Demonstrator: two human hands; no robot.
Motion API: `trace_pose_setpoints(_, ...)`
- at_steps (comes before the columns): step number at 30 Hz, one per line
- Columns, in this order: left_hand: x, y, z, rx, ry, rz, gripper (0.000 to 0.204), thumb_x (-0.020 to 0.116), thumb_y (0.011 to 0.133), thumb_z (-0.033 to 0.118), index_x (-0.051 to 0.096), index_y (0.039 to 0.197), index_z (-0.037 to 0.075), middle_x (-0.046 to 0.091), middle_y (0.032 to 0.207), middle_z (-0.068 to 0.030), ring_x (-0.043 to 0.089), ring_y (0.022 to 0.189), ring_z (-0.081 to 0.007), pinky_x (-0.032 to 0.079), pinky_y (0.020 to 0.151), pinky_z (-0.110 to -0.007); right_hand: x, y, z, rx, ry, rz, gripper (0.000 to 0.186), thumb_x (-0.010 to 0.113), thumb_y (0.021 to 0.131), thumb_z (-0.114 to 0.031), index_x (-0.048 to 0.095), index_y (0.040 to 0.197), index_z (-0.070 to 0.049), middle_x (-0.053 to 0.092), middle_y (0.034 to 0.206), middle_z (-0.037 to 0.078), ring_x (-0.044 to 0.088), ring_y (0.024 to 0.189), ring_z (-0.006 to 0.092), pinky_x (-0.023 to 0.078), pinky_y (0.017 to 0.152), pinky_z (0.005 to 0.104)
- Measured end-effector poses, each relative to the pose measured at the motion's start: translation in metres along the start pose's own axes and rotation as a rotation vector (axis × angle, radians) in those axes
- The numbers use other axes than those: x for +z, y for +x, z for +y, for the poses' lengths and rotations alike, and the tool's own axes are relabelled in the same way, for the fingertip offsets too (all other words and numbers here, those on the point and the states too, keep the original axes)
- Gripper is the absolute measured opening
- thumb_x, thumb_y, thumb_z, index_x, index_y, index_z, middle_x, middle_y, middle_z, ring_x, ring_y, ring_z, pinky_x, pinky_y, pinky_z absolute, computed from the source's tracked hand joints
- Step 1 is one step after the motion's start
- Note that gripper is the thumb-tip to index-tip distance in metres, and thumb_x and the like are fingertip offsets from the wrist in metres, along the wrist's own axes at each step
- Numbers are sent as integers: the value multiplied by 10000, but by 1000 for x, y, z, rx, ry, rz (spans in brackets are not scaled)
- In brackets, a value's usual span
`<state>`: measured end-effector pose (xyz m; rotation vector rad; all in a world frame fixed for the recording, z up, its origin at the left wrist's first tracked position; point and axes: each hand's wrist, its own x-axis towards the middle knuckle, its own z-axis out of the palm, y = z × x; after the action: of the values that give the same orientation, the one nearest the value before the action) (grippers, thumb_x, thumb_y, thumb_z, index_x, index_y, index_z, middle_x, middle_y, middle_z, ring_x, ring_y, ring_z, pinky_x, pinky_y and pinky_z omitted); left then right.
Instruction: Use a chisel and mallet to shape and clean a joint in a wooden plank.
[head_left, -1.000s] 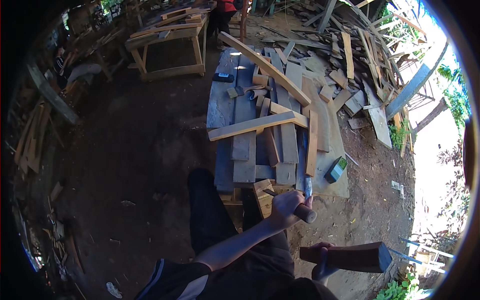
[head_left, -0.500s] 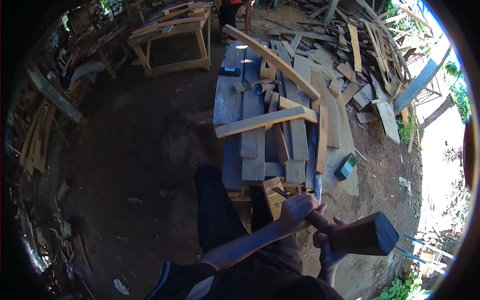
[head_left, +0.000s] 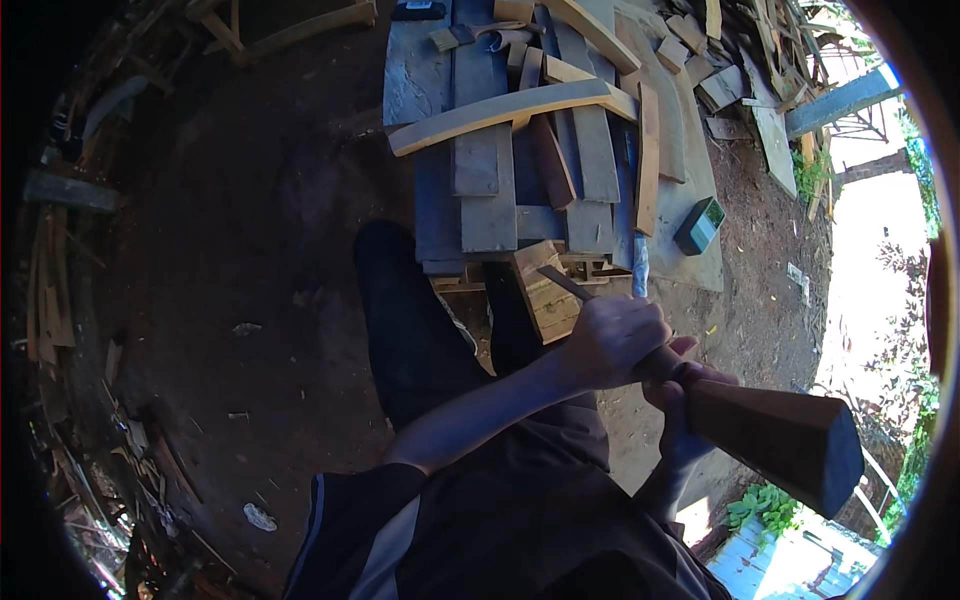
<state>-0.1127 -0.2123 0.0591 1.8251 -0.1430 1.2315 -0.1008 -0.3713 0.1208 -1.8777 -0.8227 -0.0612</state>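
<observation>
The left hand [head_left: 618, 340] clasped the chisel [head_left: 566, 283]; the right hand [head_left: 688, 402] wrapped the wooden mallet's [head_left: 775, 432] narrow end. Firm grips, clear of the edge, seemed wisest.

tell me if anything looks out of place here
The pale wooden bar lies askew across the lengthwise grey boards, and a crumpled whitish scrap lies on the dirt floor like litter. The mallet and chisel show nothing odd.
</observation>
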Motion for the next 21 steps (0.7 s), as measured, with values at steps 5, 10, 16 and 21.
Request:
trace_pose_setpoints(5, 1, -7, -8, 72, 21, 43, 305, 802, 760, 157, 503, 756, 96, 484, 640, -33, 532, 496, -196, 410, 446, -337, 3, 13, -2, -181, 203, -44, 376, 698, 925, -250, 523, 1139, 5, 625, 854, 144, 623, 752, 228, 527, 713, 340)
trace_pose_setpoints(10, 10, -8, -4, 145, 60, 95, 308, 799, 771, 91, 492, 743, 102, 469, 612, -22, 504, 455, -173, 383, 415, -309, -44, -4, 4, -196, 494, 54, 570, 597, 932, -569, 480, 1140, -51, 556, 751, 115, 565, 620, 224, 514, 568, 354)
trace_pose_setpoints(16, 9, -7, -3, 110, 76, 128, 327, 808, 765, 104, 482, 740, 107, 477, 618, -24, 500, 452, -176, 388, 422, -307, -62, -22, 19, 42, 226, 55, 438, 633, 946, -425, 464, 1127, -63, 575, 775, 152, 574, 608, 247, 515, 534, 363)
trace_pose_setpoints(21, 7, 4, 0, 64, 69, 116, 328, 777, 813, 168, 468, 725, 101, 461, 603, -32, 523, 469, -200, 427, 441, -345, -79, -35, 25, 107, 351, 38, 409, 657, 930, -310, 406, 1125, -54, 600, 808, 172, 589, 630, 246, 514, 574, 361)
